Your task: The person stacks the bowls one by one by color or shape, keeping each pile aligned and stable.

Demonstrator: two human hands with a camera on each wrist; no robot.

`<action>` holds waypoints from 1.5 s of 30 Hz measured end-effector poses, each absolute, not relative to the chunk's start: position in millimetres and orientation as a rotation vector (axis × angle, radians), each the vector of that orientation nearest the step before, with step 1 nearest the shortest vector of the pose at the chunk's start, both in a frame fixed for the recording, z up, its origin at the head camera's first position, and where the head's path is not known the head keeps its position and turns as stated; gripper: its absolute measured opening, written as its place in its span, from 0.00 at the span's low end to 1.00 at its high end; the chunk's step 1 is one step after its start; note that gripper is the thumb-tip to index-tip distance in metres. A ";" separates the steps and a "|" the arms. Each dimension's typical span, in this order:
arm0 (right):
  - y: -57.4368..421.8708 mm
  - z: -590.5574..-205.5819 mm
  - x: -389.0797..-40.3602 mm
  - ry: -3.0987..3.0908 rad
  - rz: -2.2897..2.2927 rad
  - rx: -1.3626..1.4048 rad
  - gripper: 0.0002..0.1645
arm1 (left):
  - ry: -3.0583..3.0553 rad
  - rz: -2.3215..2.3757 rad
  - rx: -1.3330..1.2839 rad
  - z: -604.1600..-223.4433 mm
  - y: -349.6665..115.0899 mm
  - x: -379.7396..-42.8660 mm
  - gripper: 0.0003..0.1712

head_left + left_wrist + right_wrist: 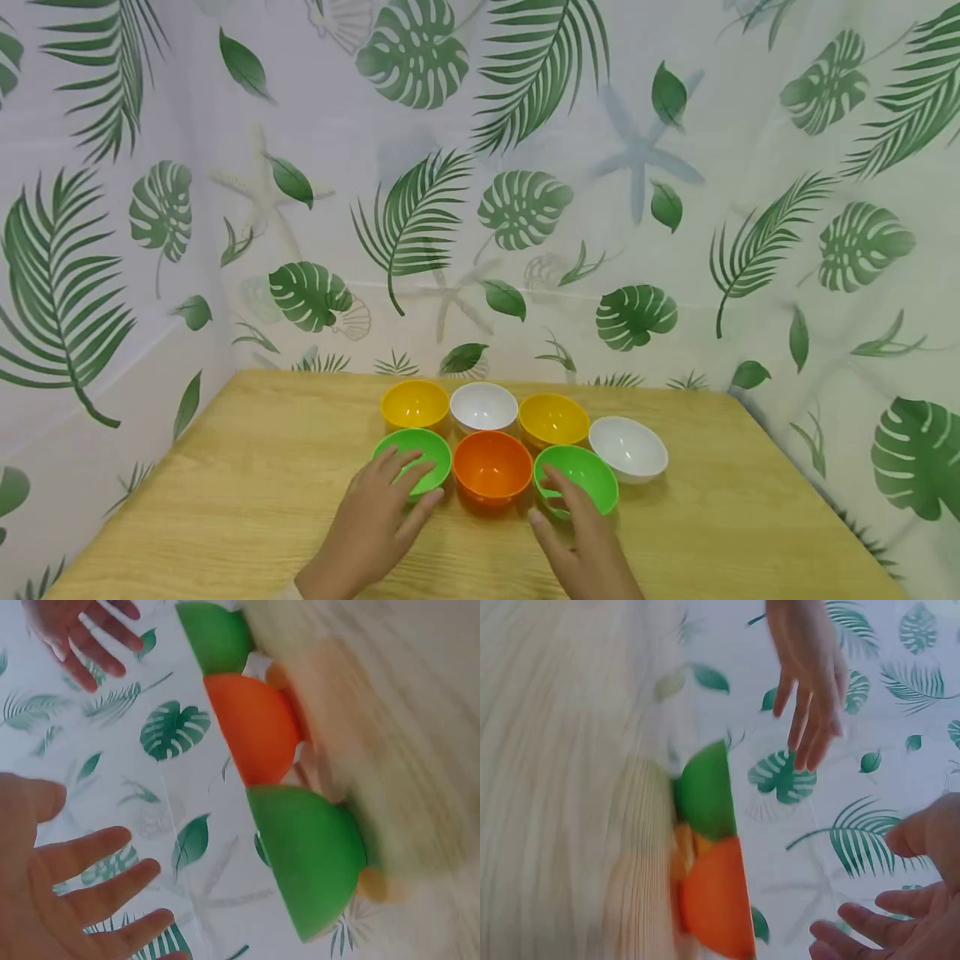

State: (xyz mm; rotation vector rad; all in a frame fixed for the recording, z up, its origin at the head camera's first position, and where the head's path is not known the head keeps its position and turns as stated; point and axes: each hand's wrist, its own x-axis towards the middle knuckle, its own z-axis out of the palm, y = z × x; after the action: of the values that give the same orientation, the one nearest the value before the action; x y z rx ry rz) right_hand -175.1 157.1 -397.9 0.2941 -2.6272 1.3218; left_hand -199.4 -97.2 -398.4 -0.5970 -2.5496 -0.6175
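In the head view a green bowl [432, 440], an orange bowl [492, 471] and another green bowl [597, 483] form the front row. My left hand [378, 517] hovers at the left green bowl and partly hides it. Over the near left side of the right green bowl is my right hand [581, 537]. Both wrist views show the hands above rim height, apart from the bowls. The left hand [82, 900] has its fingers spread and nothing in it. Relaxed fingers, likewise holding nothing, show on the right hand [907, 907].
Behind the front row stand a yellow bowl [415, 406], a white bowl [483, 407], a second yellow bowl [553, 419] and a second white bowl [630, 450]. All rest on a wooden table [247, 483]. A leaf-patterned sheet [450, 325] hangs behind and beside it.
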 end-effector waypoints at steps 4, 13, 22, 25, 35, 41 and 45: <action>141.8 -391.0 -179.3 -2.457 1.884 0.317 0.26 | -2.362 -0.918 -0.507 -388.9 -109.7 -214.9 0.12; 114.0 -398.3 -184.4 -2.426 2.273 0.366 0.29 | -2.298 -1.575 -0.151 -389.6 -135.6 -249.6 0.19; 99.3 -406.0 -188.8 -2.425 2.449 0.346 0.34 | -2.426 -1.923 0.086 -404.6 -134.7 -272.0 0.33; 96.3 -409.0 -189.9 -2.405 2.524 0.312 0.36 | -2.486 -1.986 0.151 -407.7 -136.5 -274.9 0.33; 83.7 -420.3 -195.0 -2.196 2.729 0.115 0.38 | -2.468 -2.237 0.196 -425.8 -138.8 -280.5 0.29; 83.2 -423.9 -197.3 -2.129 2.787 0.064 0.37 | -2.432 -2.313 0.208 -433.3 -137.6 -282.4 0.28; 81.2 -423.5 -199.0 -2.119 2.808 0.043 0.37 | -2.439 -2.308 0.204 -436.4 -139.4 -281.5 0.27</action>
State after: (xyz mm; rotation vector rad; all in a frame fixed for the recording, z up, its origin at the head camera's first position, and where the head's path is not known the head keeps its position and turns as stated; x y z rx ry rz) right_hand -199.0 81.2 -423.5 0.0433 -2.1193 2.8080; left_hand -281.5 -139.4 -436.4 0.2041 -2.4390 -2.3078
